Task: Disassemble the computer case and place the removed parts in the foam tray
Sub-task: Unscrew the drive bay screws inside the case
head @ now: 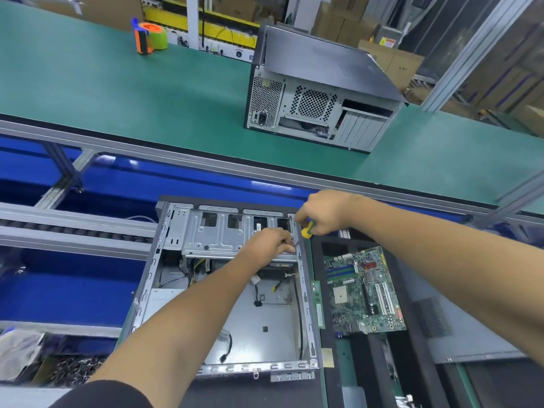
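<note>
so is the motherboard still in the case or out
Out. The motherboard lies in the dark foam tray right of the open case, whose floor shows only bare metal and loose cables.

- Green motherboard (365, 290) on black foam tray (412, 307)
- Yellow-and-green screwdriver (307, 229)
- Silver-grey computer case (259, 319)
- Orange-and-green tape dispenser (150, 38)
- Green conveyor belt (117, 83)

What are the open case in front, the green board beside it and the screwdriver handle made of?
Case: looks like bare sheet metal, dull grey, with stamped slots and folded edges. Board: a motherboard, apparently green circuit laminate, with slots and small components. Screwdriver handle: likely plastic, glossy yellow and green.
</note>
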Demonstrator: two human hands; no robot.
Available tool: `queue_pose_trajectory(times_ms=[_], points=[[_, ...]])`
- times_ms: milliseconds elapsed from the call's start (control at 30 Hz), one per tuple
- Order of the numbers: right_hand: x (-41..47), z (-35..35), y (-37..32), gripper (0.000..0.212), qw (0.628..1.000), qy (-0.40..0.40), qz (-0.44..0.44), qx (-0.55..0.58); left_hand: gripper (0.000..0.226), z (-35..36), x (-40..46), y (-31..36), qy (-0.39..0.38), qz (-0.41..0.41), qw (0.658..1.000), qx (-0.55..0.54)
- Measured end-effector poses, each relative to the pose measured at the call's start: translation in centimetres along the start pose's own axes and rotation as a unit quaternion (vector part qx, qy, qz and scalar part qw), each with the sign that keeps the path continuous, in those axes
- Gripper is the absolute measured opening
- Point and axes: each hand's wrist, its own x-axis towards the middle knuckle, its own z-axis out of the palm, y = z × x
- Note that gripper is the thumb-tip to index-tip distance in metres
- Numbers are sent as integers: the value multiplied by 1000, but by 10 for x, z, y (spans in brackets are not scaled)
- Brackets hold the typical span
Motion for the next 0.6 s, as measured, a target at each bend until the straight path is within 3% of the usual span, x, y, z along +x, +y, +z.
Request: queue_pose_trajectory(times_ms=[233,333,400,467,533,600], points=[[-4,-1,-4,6,982,-4,-106,-154,17,4,1,-3,14,5,1000,0],[1,-6,-10,34,943,-20,-189,-274,18,3,1,-2,1,-2,1000,5],[3,-9,-12,42,924,-24,-209,-321,22,2,0,-1,-4,-1,1000,14],[9,-13,-17,30,949,-23,-157,-274,20,1,-2,1,1,-9,1000,6],[17,-19,-27,10,994,3,-43,-97,19,0,-3,3,-3,-21,1000,4],[25,-20,-36,14,991,48,82,90,25,-1,-2,4,-12,-23,999,20]])
